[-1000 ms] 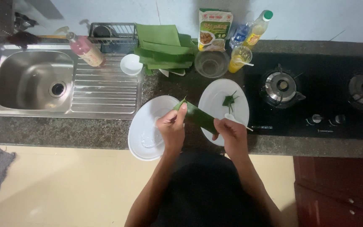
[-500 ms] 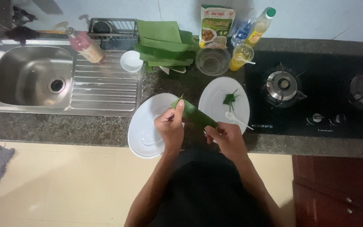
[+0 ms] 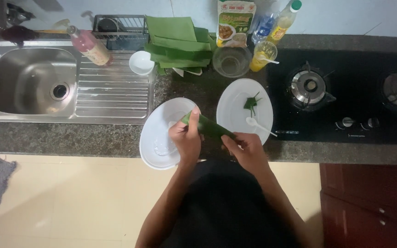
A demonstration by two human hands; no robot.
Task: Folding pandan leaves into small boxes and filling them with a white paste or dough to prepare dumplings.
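We see the left hand [image 3: 185, 138] and the right hand [image 3: 246, 149] gripping a folded green leaf parcel [image 3: 210, 127] between them, just above the table's [image 3: 93, 138] front edge. The left fingers [image 3: 193, 120] pinch its upper end, which lies over the rim of a white plate [image 3: 157, 138]; the right fingers [image 3: 230, 140] curl closed on its lower end. Just beside it, a second white plate [image 3: 235, 103] carries a white spoon [image 3: 258, 125] and a small scrap of green leaf [image 3: 251, 102]. A stack of green leaves [image 3: 178, 41] lies further back, beside a glass bowl [image 3: 231, 62] and a small white bowl [image 3: 141, 62].
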